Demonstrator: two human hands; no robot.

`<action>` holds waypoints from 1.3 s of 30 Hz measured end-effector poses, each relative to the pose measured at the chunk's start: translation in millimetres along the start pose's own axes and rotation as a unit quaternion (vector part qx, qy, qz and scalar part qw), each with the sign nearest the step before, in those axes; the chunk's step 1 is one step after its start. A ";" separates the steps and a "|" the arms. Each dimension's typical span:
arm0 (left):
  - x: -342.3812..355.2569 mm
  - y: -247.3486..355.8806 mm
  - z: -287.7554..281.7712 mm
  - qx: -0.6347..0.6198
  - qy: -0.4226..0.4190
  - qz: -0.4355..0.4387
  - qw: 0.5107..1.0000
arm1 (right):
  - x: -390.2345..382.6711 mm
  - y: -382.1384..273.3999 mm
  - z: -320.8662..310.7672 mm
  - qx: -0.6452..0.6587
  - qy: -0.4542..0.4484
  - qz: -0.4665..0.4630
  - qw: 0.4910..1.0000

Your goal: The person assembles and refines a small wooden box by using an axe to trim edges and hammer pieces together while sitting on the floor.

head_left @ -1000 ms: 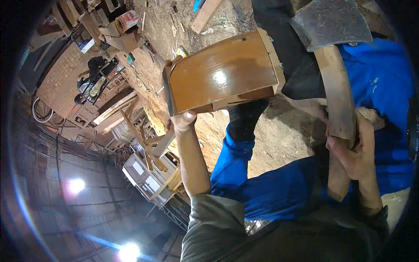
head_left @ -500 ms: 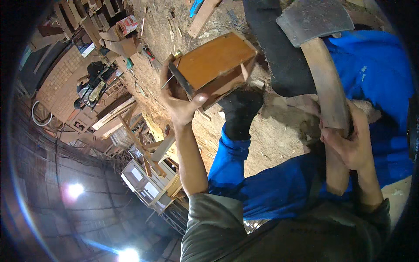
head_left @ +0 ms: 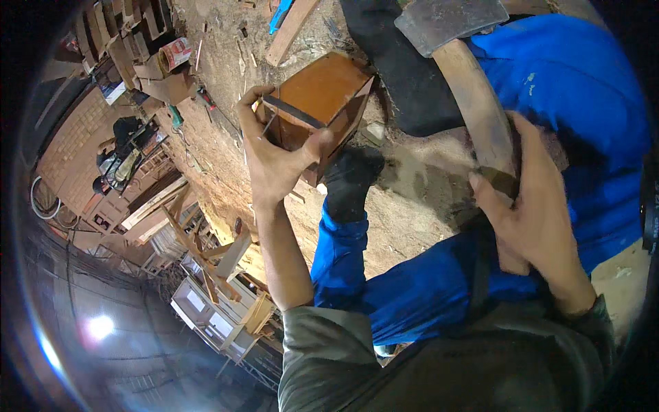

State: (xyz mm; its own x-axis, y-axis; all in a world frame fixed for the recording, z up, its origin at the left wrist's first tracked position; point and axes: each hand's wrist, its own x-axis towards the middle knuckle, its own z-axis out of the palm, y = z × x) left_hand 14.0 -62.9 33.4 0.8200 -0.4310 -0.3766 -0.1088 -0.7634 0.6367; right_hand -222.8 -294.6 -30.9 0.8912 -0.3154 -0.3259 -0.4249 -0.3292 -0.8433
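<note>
My left hand [head_left: 275, 165] grips the near end of a small wooden box [head_left: 319, 89] with a glossy orange-brown top, a dark strip along its end and a thin nail-like piece [head_left: 270, 122] sticking out. The box is tilted above my black-socked foot [head_left: 350, 178]. My right hand [head_left: 532, 199] lies loosely round the wooden handle [head_left: 473, 103] of an axe, its thumb lifted along the side. The axe's dark metal head [head_left: 446, 20] is at the top, beside a dark cloth-like strip [head_left: 384, 75] and my blue-clad leg [head_left: 570, 110].
Dusty ground [head_left: 412, 233] holds scraps, a plank [head_left: 288, 34], a blue tool [head_left: 279, 15], a screwdriver [head_left: 204, 96] and a green-handled tool [head_left: 175, 115]. Lumber piles [head_left: 137, 48], a pale wooden frame [head_left: 206, 309] and a dark-clad shape [head_left: 123, 151], possibly a person, lie at the left.
The box has turned so its near end faces me more and its top looks smaller. My right hand's grip on the handle has loosened, and the axe appears higher and further left in view.
</note>
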 end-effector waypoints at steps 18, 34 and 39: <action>2.7 -26.6 18.2 0.070 0.050 0.161 0.983 | 117.9 -62.7 107.9 0.065 -0.099 -0.228 0.966; 3.3 -32.6 22.0 0.051 0.073 0.185 0.979 | 130.1 -56.0 108.4 0.122 -0.042 -0.291 0.948; 5.3 -32.5 21.4 0.083 0.081 0.209 0.971 | 133.2 -53.9 103.2 0.123 -0.072 -0.290 0.946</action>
State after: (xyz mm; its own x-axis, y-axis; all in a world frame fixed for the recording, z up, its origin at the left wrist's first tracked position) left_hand 9.9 -50.7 -3.7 0.7615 -0.6481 0.0105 -0.5288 -0.6118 0.5883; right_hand -64.9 -227.0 -73.0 0.9830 -0.0150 0.1832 0.1772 -0.1877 -0.9661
